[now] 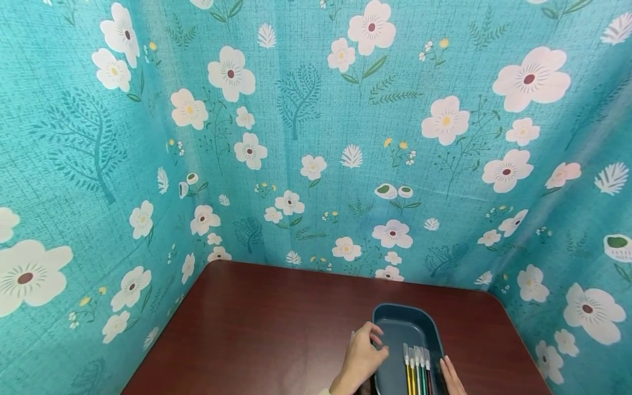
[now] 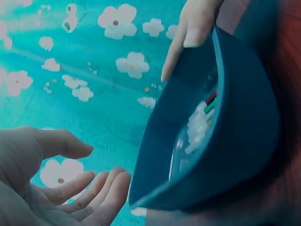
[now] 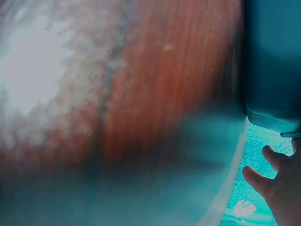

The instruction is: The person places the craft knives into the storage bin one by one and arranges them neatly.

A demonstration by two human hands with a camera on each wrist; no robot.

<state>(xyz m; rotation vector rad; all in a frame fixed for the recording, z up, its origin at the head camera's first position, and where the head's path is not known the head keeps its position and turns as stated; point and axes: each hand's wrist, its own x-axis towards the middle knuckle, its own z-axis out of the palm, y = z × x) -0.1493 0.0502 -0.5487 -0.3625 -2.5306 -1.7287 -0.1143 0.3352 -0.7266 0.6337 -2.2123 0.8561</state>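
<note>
A dark blue tray (image 1: 432,323) holds a row of slim pen-like sticks (image 1: 418,370) in yellow, silver, green and dark red. Their clear caps (image 2: 198,127) point toward the tray's far end. Over the tray's left rim is my left hand (image 1: 362,354), its fingers loosely bent. In the left wrist view that hand's palm shows bare, with a gap between thumb and fingers. My right hand (image 1: 451,376) holds the tray's right wall, with one digit inside the rim and another outside. A small pale tip (image 1: 353,333) pokes out beside the left hand; most of it is hidden.
The tray stands on a dark reddish-brown table (image 1: 276,323), right of its middle. Teal flowered cloth (image 1: 306,164) hangs behind the table and along both sides. Much of the right wrist view is blurred table surface with bright glare.
</note>
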